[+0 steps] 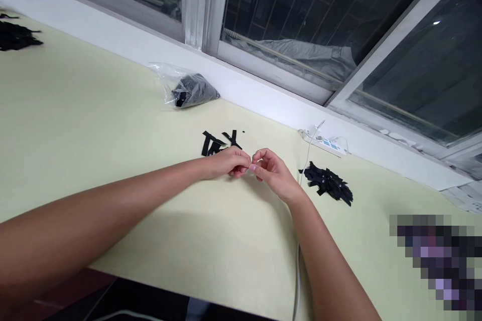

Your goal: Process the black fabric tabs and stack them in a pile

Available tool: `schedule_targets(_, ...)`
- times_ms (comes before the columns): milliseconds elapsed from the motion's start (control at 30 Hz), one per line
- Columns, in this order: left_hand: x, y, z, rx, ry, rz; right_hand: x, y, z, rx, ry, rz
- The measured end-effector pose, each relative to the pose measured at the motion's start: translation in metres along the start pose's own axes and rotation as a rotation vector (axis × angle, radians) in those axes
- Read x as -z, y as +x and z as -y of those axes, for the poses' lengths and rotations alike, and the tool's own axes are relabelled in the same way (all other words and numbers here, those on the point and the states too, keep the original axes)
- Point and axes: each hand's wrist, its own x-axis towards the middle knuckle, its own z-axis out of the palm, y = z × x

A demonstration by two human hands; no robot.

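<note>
Over the middle of the pale yellow table (169,241), my left hand (231,161) and my right hand (273,173) meet at the fingertips. Both are closed in a pinch, and whatever lies between the fingers is hidden or too small to name. Just behind my left hand lie several short black fabric strips (214,143), partly covered by it. To the right of my right hand is a heap of black strips (328,181) with small shiny spots on them.
A clear plastic bag (196,91) with black pieces inside rests against the wall. Beyond my right hand stands a white power strip (326,143); its white cable (297,276) runs under my right forearm. Another black pile (17,35) lies far left. A blurred-out patch (440,261) covers the lower right.
</note>
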Motion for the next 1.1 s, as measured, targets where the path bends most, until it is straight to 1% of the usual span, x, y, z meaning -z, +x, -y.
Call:
schedule_targets(133, 0.0, 0.0, 0.001, -0.006, 0.006, -0.019, -0.001, 0.0, 0.0, 0.018, 0.02, -0.002)
schedule_targets(233, 0.0, 0.0, 0.002, -0.016, 0.015, -0.006, 0.001, -0.001, 0.0, 0.037, 0.0, -0.02)
schedule_targets(467, 0.001, 0.0, 0.006, -0.047, 0.007, 0.04, 0.003, -0.003, 0.003, 0.019, -0.048, -0.01)
schedule_targets(567, 0.002, 0.0, 0.006, -0.048, 0.012, 0.042, 0.002, -0.003, 0.002, 0.023, -0.047, -0.001)
schedule_targets(667, 0.002, 0.0, 0.006, -0.058, 0.007, 0.042, 0.001, -0.003, 0.003, 0.037, -0.05, -0.019)
schedule_targets(767, 0.001, -0.001, 0.006, -0.095, 0.013, 0.048, 0.002, -0.005, 0.006, 0.039, -0.07, -0.054)
schedule_targets(933, 0.001, -0.001, 0.01, -0.173, 0.113, 0.025, 0.006, -0.007, 0.009, 0.028, -0.074, -0.023)
schedule_targets(1100, 0.002, -0.001, 0.01, -0.228, 0.19, 0.019, 0.007, -0.007, 0.007, 0.032, -0.068, -0.027)
